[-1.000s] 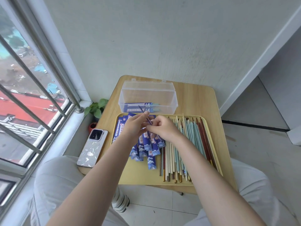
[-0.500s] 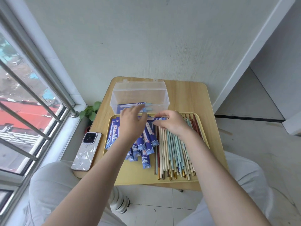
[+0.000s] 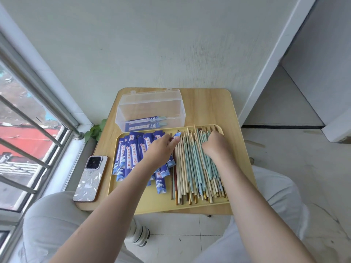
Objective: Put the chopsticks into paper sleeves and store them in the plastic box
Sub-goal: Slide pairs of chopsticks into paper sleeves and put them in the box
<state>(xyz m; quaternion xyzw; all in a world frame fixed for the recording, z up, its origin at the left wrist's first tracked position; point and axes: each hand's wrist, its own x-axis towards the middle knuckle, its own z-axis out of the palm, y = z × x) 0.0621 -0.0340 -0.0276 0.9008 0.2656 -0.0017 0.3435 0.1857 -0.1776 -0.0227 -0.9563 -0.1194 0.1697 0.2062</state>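
A clear plastic box (image 3: 152, 109) stands open at the table's back, with a few sleeved chopsticks (image 3: 146, 123) lying inside. In front of it a yellow tray (image 3: 161, 205) holds a pile of blue paper sleeves (image 3: 131, 154) on the left and loose chopsticks (image 3: 188, 168) on the right. My left hand (image 3: 161, 149) lies over the sleeve pile and pinches one blue sleeve (image 3: 177, 134) whose end pokes out past my fingertips. My right hand (image 3: 214, 145) is on the far part of the chopstick pile, its fingers curled down round the light-blue chopsticks (image 3: 207, 164).
A phone (image 3: 91, 178) lies face down on the wooden table (image 3: 209, 109) left of the tray. A small green plant (image 3: 95, 130) sits below the window sill at the left. The wall is right behind the table. My knees are under its front edge.
Both hands came back from the box's front edge. My right hand moved right onto the loose chopsticks. My left hand shifted right across the sleeves. The camera view also dropped slightly.
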